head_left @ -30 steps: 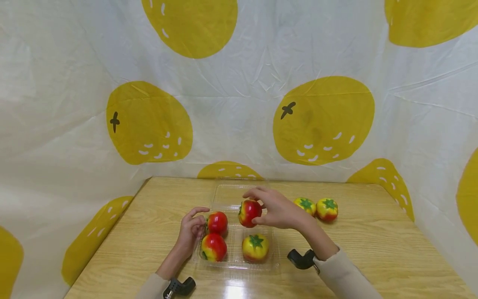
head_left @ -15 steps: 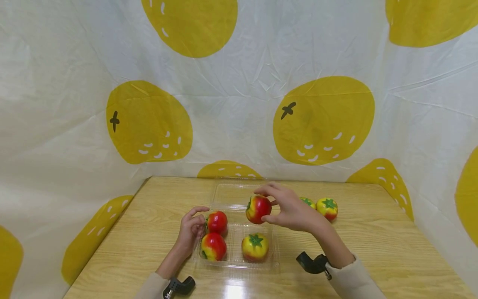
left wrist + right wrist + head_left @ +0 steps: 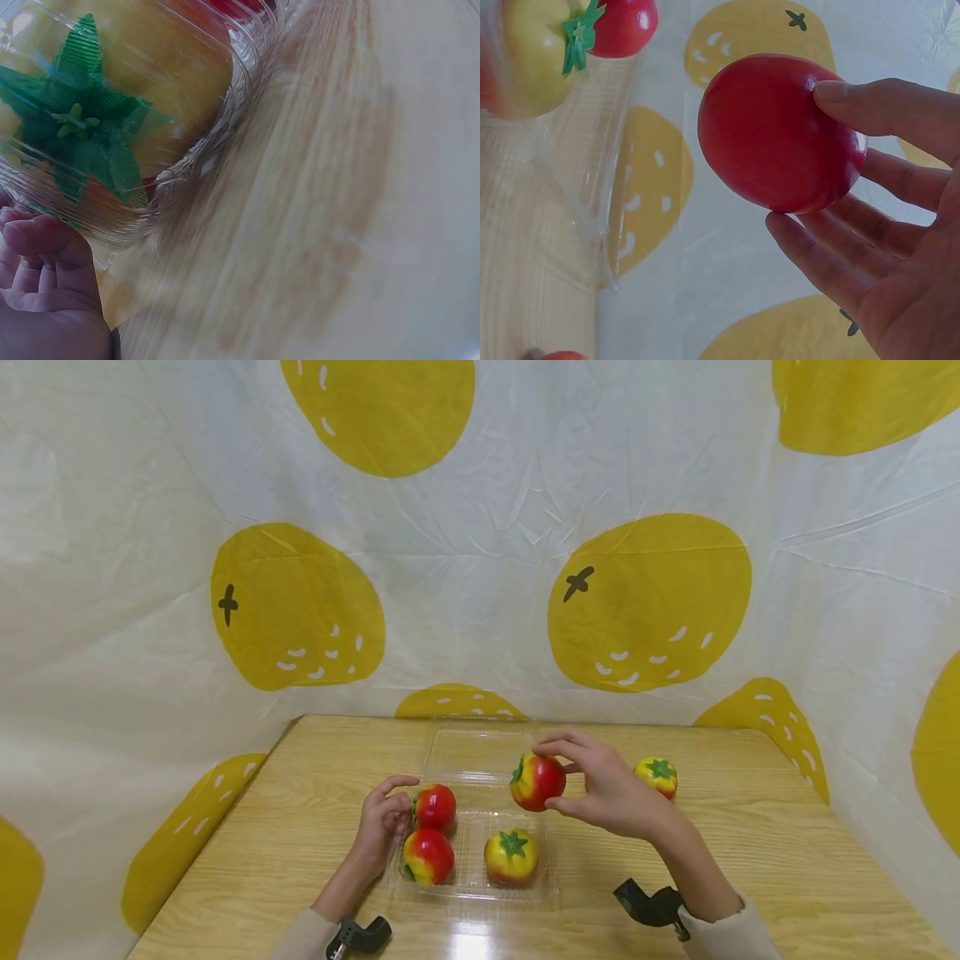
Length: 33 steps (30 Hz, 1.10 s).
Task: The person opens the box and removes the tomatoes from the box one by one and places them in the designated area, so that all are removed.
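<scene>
With thumb and fingertips my right hand (image 3: 611, 789) grips a red-and-yellow toy tomato (image 3: 537, 782) with a green leafy top. It hangs over the right back part of a clear plastic clamshell box (image 3: 480, 892). My left hand (image 3: 383, 821) holds the box's left side, its fingers curled at the wall; the left wrist view shows the fingertips right at the box corner. Inside the box, two toy tomatoes lie on their sides at left, one at the back (image 3: 436, 807) and one in front (image 3: 428, 857). A yellower one (image 3: 512, 857) sits front right, leaf top up.
Another toy tomato (image 3: 657, 775) stands on the wooden table (image 3: 712, 860), right of the box. The box's open lid (image 3: 480, 752) lies toward the back. A white cloth (image 3: 465, 610) with yellow fruit prints hangs behind the table.
My right hand has moved to the right with the toy tomato, away from the box's middle, and now covers one of two tomatoes on the table. My left hand stays put.
</scene>
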Available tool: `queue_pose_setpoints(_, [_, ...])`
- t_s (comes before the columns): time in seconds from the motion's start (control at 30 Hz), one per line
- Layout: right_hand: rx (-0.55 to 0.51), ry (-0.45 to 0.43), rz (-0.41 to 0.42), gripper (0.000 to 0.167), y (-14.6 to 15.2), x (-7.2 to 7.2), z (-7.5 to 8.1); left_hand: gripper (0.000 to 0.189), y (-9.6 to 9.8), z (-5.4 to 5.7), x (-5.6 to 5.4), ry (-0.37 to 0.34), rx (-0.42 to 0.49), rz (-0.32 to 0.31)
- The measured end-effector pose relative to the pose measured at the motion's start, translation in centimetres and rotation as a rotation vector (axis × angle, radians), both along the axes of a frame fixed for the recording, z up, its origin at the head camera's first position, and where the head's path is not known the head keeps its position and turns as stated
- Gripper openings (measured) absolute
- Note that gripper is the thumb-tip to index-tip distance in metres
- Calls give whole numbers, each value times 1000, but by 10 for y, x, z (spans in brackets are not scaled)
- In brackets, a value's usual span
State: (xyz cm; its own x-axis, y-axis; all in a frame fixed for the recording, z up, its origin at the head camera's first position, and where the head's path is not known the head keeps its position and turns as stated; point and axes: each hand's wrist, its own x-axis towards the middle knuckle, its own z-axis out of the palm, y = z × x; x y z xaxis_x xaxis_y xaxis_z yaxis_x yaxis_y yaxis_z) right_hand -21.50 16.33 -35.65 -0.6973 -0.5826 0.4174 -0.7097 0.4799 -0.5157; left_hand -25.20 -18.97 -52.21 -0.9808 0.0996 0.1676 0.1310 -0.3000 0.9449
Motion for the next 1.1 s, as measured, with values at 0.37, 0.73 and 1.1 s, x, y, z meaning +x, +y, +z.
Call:
queue_pose_setpoints(0.37, [-14, -75, -82, 61, 18, 10, -3, 31, 0, -1, 0, 8, 12, 2])
queue_pose_setpoints(0.73, [-138, -209, -73, 61, 35, 11, -13, 30, 0, -1, 0, 3, 37, -14])
queue_pose_setpoints(1.1, [-125, -149, -121, 61, 49, 12, -10, 30, -1, 0, -1, 10, 44, -32])
